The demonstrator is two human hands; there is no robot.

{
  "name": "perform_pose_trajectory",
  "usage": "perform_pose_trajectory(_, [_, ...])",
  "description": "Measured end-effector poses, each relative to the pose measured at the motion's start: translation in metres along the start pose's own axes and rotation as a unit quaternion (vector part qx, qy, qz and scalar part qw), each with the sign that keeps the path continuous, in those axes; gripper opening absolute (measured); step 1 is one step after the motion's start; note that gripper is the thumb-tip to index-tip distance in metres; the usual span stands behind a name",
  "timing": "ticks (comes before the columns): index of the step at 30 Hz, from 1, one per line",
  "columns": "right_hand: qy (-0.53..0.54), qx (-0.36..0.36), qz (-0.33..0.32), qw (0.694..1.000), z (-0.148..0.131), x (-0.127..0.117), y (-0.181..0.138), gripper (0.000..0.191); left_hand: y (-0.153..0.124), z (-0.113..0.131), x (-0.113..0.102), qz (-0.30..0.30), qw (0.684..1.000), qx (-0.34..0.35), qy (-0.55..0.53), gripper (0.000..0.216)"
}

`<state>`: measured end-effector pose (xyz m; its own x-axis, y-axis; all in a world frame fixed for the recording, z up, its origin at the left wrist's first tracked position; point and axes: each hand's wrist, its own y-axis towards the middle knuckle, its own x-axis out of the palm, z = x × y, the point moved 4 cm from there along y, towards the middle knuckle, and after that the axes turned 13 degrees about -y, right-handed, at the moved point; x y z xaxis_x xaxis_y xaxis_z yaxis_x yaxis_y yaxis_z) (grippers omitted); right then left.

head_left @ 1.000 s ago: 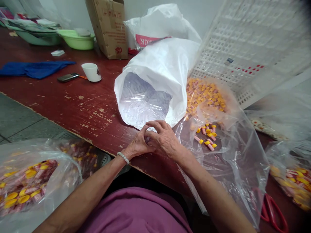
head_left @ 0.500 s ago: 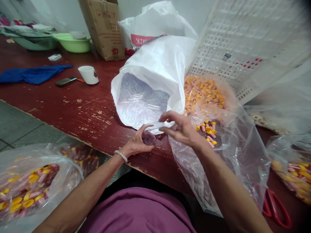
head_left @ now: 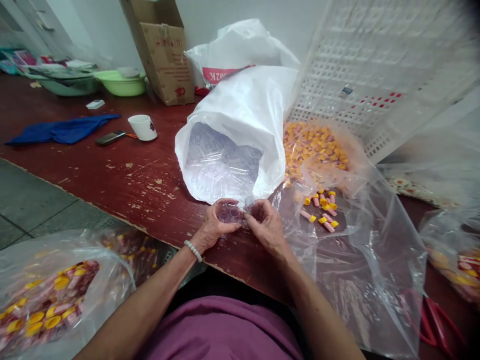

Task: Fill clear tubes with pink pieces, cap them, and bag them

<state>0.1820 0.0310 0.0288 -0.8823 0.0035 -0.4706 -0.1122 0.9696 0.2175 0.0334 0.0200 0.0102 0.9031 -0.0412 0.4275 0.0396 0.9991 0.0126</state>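
Observation:
My left hand (head_left: 212, 228) and my right hand (head_left: 267, 224) meet at the near edge of the red table (head_left: 112, 165), both closed around a small cluster of clear plastic tubes (head_left: 235, 211). Just behind them lies a white bag (head_left: 243, 125) on its side, its mouth open toward me and full of the same clear tubes. To the right, a clear plastic bag (head_left: 348, 215) holds several yellow-capped pink tubes (head_left: 323, 212), some spilled loose near its mouth.
A white plastic crate (head_left: 382, 70) leans at the back right. A cardboard box (head_left: 161, 45), green basins (head_left: 120, 82), a white cup (head_left: 143, 127), a phone (head_left: 110, 137) and a blue cloth (head_left: 63, 130) sit at the left. A bag of finished tubes (head_left: 48, 295) is at lower left; red scissors (head_left: 431, 320) at lower right.
My right hand reached into the white bag's mouth, then came back to my left hand. Both hands now hold a cluster of clear tubes together.

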Motion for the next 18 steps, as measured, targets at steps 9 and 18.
perform_pose_trajectory(9, [-0.266, -0.046, -0.046, 0.962, 0.006, 0.005, 0.005, 0.009, 0.003, 0.000, -0.007, -0.049, 0.986, 0.072, 0.142, 0.045])
perform_pose_trajectory(18, [-0.412, -0.045, -0.143, 0.899, 0.002, 0.021, -0.001, 0.023, 0.004, -0.019, -0.012, -0.110, 0.966, 0.107, 0.209, 0.050])
